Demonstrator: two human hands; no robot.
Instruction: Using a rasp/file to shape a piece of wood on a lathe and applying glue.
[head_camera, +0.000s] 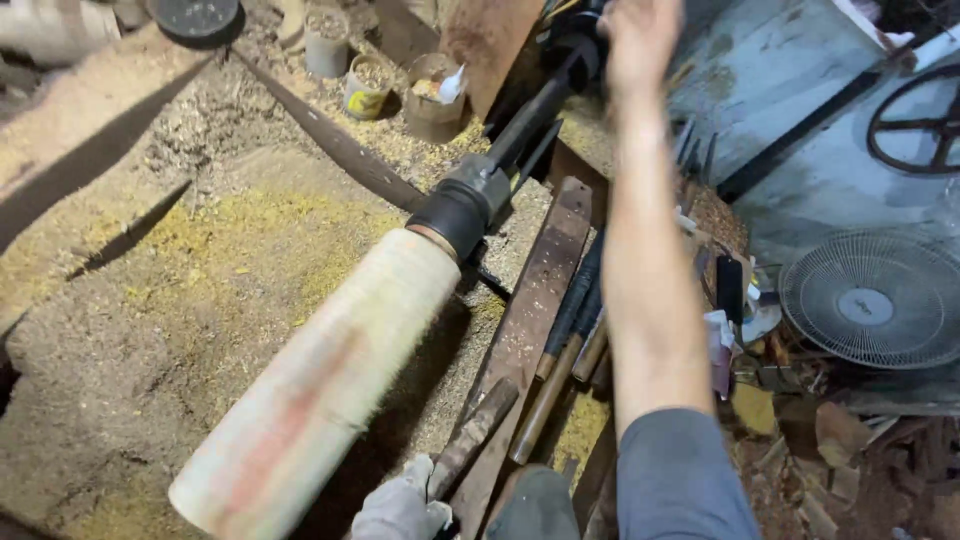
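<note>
While my right arm is stretched far out, my right hand (640, 35) is up at the top of the view, just past the far end of the black shaft (540, 105). It looks blurry there, and I cannot tell if it is grasping something or is released.

My left hand (400, 510) is down at the bottom edge. It has a pale cloth wrapped on it. It is clenched around the wooden handle of a tool (470, 435), and the handle lies tilted on the long wooden plank (530, 320).

The big round piece of wood (320, 385) is on the lathe, just to the left of that hand. It is pale, with a reddish patch near the close end, and its edges look fuzzy. Its far end sits in a dark chuck (465, 205), and the black shaft goes on up from there.

More long tools (570, 340) lie side by side between the plank and my right arm. Sawdust (200, 290) covers the surface on the left. Small cans (368, 85) stand near the top, past the sawdust. A round white fan (870, 300) lies on the right, and a dark metal wheel (915, 125) is above it.
</note>
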